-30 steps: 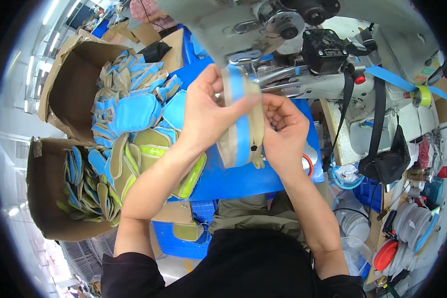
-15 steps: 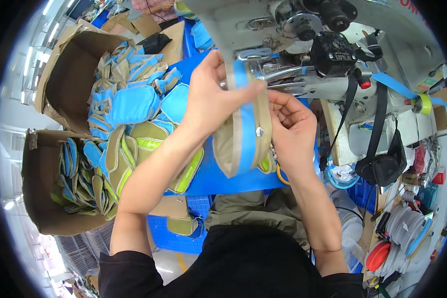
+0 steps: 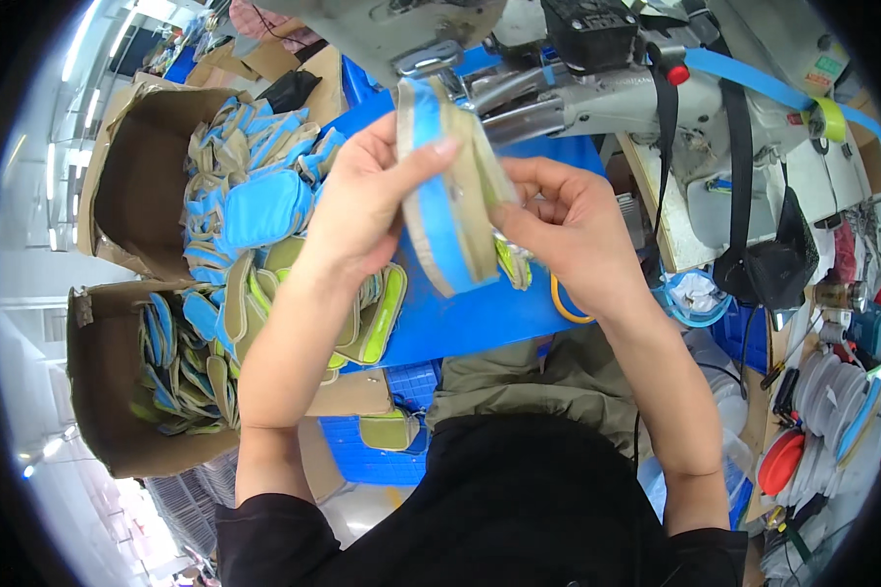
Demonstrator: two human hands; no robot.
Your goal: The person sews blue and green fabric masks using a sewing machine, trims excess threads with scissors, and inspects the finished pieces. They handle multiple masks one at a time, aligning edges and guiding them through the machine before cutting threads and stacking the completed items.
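My left hand (image 3: 362, 201) grips a beige fabric pouch side strip (image 3: 445, 230) with a blue band along it, the thumb pressed on its outer face. From the other side my right hand (image 3: 570, 220) pinches the strip's edge between thumb and fingers. The strip curves downward in a loop, with its upper end under the needle area of a grey sewing machine (image 3: 548, 103). A lime-green edged part (image 3: 514, 266) shows just below my right fingers. What lies inside the loop is mostly hidden.
On the left, two cardboard boxes (image 3: 98, 382) lie open toward blue, beige and green pouch pieces (image 3: 264, 207) heaped on a blue table (image 3: 440, 328). Blue tape (image 3: 754, 73) runs to the machine. A black mesh bag (image 3: 778, 259) and a blue basket (image 3: 695, 303) stand right.
Both hands have drawn the strip left and slightly up in view, and it now shows more edge-on. The whole view has shifted, with the machine further left.
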